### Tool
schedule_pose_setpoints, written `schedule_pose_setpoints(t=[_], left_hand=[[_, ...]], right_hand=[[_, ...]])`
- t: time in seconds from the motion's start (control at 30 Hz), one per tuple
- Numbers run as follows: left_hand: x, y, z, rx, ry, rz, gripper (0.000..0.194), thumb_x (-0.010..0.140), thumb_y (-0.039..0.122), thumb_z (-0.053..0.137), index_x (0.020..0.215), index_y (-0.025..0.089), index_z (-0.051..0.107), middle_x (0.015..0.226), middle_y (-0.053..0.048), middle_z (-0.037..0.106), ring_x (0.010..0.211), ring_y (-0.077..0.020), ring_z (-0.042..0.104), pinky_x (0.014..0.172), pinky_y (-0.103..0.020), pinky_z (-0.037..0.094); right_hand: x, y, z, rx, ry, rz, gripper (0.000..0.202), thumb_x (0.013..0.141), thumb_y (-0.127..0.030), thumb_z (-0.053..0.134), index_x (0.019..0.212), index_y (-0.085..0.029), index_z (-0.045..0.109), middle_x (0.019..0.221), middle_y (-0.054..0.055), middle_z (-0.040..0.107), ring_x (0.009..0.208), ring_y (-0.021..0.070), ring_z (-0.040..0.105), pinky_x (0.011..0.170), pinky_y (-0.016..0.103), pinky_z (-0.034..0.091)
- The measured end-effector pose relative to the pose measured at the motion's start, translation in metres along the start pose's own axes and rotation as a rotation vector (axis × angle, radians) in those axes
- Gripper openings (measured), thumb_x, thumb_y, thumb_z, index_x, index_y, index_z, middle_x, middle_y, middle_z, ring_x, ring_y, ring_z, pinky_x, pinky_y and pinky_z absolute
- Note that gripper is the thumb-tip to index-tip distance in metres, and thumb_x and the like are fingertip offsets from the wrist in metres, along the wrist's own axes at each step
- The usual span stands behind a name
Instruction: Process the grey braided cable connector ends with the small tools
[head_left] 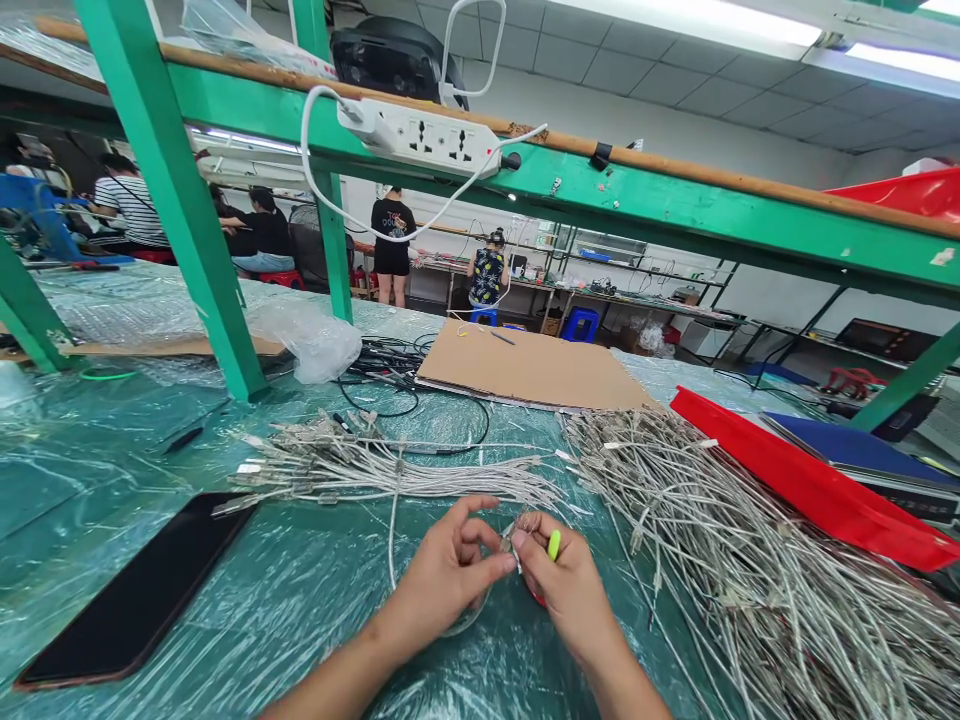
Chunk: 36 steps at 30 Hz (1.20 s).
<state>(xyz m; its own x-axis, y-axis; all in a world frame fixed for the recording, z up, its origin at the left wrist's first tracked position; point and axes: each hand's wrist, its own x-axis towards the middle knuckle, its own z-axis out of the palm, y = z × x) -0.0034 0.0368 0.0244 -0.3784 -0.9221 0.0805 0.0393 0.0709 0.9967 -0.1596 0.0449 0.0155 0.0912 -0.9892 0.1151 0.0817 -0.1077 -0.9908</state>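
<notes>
Near the front middle of the table, my left hand [450, 560] pinches a small connector end [508, 543], its thumb and fingertips meeting my right hand's. My right hand [559, 570] is closed on the same small part and also holds a tool, of which a yellow-green tip [554, 545] and a bit of red show. A white cable [393, 535] curves down behind my left hand. Just beyond both hands lies a bundle of pale cables [450, 480]. A large pile of similar cables [750, 560] spreads at the right.
A dark phone or tablet [142, 590] lies at the left. Red trays [810, 480] border the right pile. Cardboard [532, 370] and black cables [390, 360] lie farther back. A green frame [600, 190] carries a power strip [427, 137]. Several people are in the background.
</notes>
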Motion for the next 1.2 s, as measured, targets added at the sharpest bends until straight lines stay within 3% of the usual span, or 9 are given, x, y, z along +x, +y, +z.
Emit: schedule_pose_setpoints(t=[0.2, 0.33, 0.43, 0.57, 0.67, 0.8, 1.07, 1.13, 1.2], left_hand=[[-0.013, -0.007, 0.006, 0.550, 0.259, 0.299, 0.044, 0.085, 0.025, 0.061, 0.124, 0.026, 0.040, 0.093, 0.002, 0.058, 0.056, -0.0091, 0.047, 0.056, -0.024, 0.040], [-0.016, -0.006, 0.008, 0.674, 0.352, 0.418, 0.021, 0.085, 0.024, 0.062, 0.100, 0.023, 0.048, 0.084, 0.002, 0.055, 0.061, -0.0123, 0.047, 0.059, -0.025, 0.041], [-0.017, 0.000, 0.007, 0.637, 0.341, 0.481, 0.019, 0.085, 0.023, 0.061, 0.100, 0.022, 0.050, 0.088, -0.001, 0.055, 0.071, -0.0146, 0.051, 0.066, -0.027, 0.044], [-0.017, 0.012, 0.002, 0.429, 0.132, 0.357, 0.036, 0.088, 0.024, 0.055, 0.123, 0.022, 0.050, 0.097, -0.004, 0.061, 0.075, -0.0147, 0.056, 0.066, -0.025, 0.046], [-0.012, 0.018, -0.002, 0.203, -0.069, 0.163, 0.022, 0.091, 0.033, 0.053, 0.101, 0.017, 0.064, 0.078, -0.002, 0.063, 0.062, -0.0121, 0.054, 0.057, -0.022, 0.042], [-0.004, 0.015, -0.007, -0.141, -0.191, 0.025, 0.030, 0.086, 0.042, 0.061, 0.087, 0.013, 0.066, 0.069, -0.003, 0.065, 0.050, -0.0097, 0.054, 0.052, -0.022, 0.044], [0.002, 0.009, -0.008, -0.300, -0.042, -0.059, 0.032, 0.085, 0.044, 0.063, 0.083, 0.012, 0.066, 0.068, -0.002, 0.065, 0.040, -0.0087, 0.055, 0.042, -0.018, 0.038], [0.003, 0.010, -0.008, -0.294, 0.035, -0.068, 0.034, 0.083, 0.046, 0.063, 0.082, 0.012, 0.064, 0.072, -0.002, 0.065, 0.041, -0.0089, 0.054, 0.042, -0.020, 0.039], [0.004, 0.011, -0.010, -0.226, 0.199, -0.056, 0.035, 0.083, 0.049, 0.061, 0.082, 0.014, 0.061, 0.073, -0.001, 0.064, 0.043, -0.0093, 0.052, 0.043, -0.021, 0.039]], right_hand=[[-0.001, 0.001, -0.001, -0.069, -0.006, -0.017, 0.038, 0.084, -0.054, 0.063, 0.079, -0.016, 0.058, 0.050, -0.009, 0.033, 0.042, 0.0048, 0.024, 0.039, 0.017, 0.018], [-0.002, 0.001, -0.001, -0.062, -0.005, -0.034, 0.038, 0.084, -0.053, 0.063, 0.077, -0.016, 0.057, 0.049, -0.009, 0.034, 0.043, 0.0053, 0.026, 0.039, 0.017, 0.018], [-0.003, 0.000, -0.001, -0.022, -0.012, -0.027, 0.037, 0.083, -0.053, 0.064, 0.076, -0.017, 0.056, 0.049, -0.009, 0.033, 0.042, 0.0051, 0.024, 0.039, 0.018, 0.018], [-0.005, -0.003, 0.000, 0.086, 0.004, 0.005, 0.035, 0.082, -0.049, 0.067, 0.076, -0.017, 0.056, 0.050, -0.009, 0.033, 0.043, 0.0049, 0.022, 0.040, 0.018, 0.018], [-0.005, -0.005, 0.000, 0.156, -0.002, 0.016, 0.034, 0.081, -0.047, 0.069, 0.076, -0.016, 0.056, 0.048, -0.009, 0.034, 0.044, 0.0052, 0.023, 0.043, 0.019, 0.018], [-0.006, -0.006, -0.001, 0.177, -0.028, 0.036, 0.035, 0.080, -0.048, 0.069, 0.076, -0.015, 0.057, 0.048, -0.009, 0.036, 0.045, 0.0054, 0.025, 0.044, 0.019, 0.018], [-0.009, -0.010, 0.001, 0.071, -0.148, -0.006, 0.032, 0.082, -0.046, 0.067, 0.077, -0.016, 0.059, 0.051, -0.007, 0.039, 0.045, 0.0058, 0.030, 0.044, 0.019, 0.023], [-0.009, -0.010, 0.002, 0.043, -0.185, -0.003, 0.032, 0.083, -0.047, 0.066, 0.079, -0.016, 0.059, 0.050, -0.008, 0.038, 0.045, 0.0060, 0.030, 0.045, 0.019, 0.024], [-0.009, -0.011, 0.003, 0.040, -0.168, -0.007, 0.034, 0.083, -0.049, 0.066, 0.077, -0.016, 0.058, 0.051, -0.008, 0.038, 0.045, 0.0062, 0.030, 0.045, 0.019, 0.024]])
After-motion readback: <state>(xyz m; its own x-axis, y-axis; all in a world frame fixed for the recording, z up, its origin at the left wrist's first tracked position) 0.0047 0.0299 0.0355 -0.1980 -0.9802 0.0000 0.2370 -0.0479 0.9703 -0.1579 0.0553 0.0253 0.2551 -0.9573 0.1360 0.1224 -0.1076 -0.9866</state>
